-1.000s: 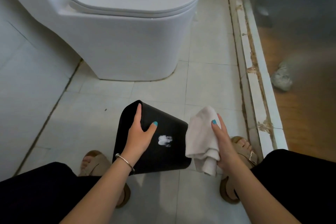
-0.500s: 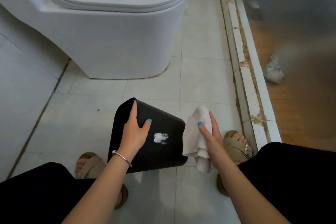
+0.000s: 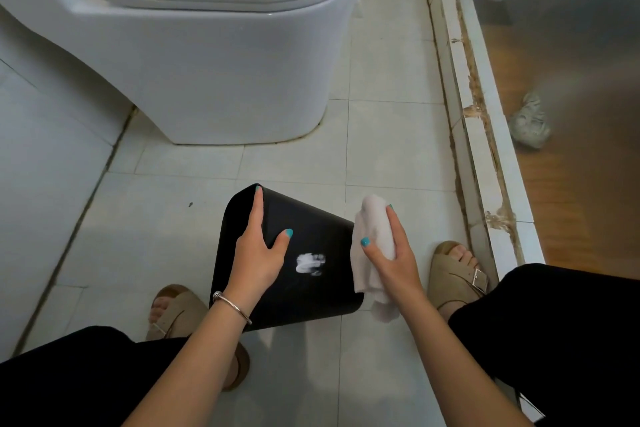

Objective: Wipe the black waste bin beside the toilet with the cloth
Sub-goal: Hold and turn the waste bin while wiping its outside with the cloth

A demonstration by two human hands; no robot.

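Left hand (image 3: 258,253) lies flat on the black waste bin (image 3: 311,239), fingers straight, forefinger along the bin's left edge, thumb splayed out on its top face. An open-palm brace, nothing curled round anything. Bracelet (image 3: 231,306) on that wrist.

Bin is tipped over, resting on the floor (image 3: 173,225) in front of the toilet (image 3: 207,55) and between the person's sandals. Wide end toward the person, narrow end away. White smear (image 3: 310,263) on the upper face, just right of the left thumb, not touching it.

Right grip: right hand (image 3: 391,253) holds the white cloth (image 3: 372,253), thumb and fingers pinching a bunched wad. The cloth's loose end hangs below the hand. Cloth sits just right of the bin's right edge; contact with the bin can't be confirmed from this angle. Smear is left of this grip, apart from the cloth.

Right sandal (image 3: 457,274) just right of the cloth hand, left sandal (image 3: 180,308) below-left of the bracing hand. Stained threshold strip (image 3: 467,97) runs farther right.
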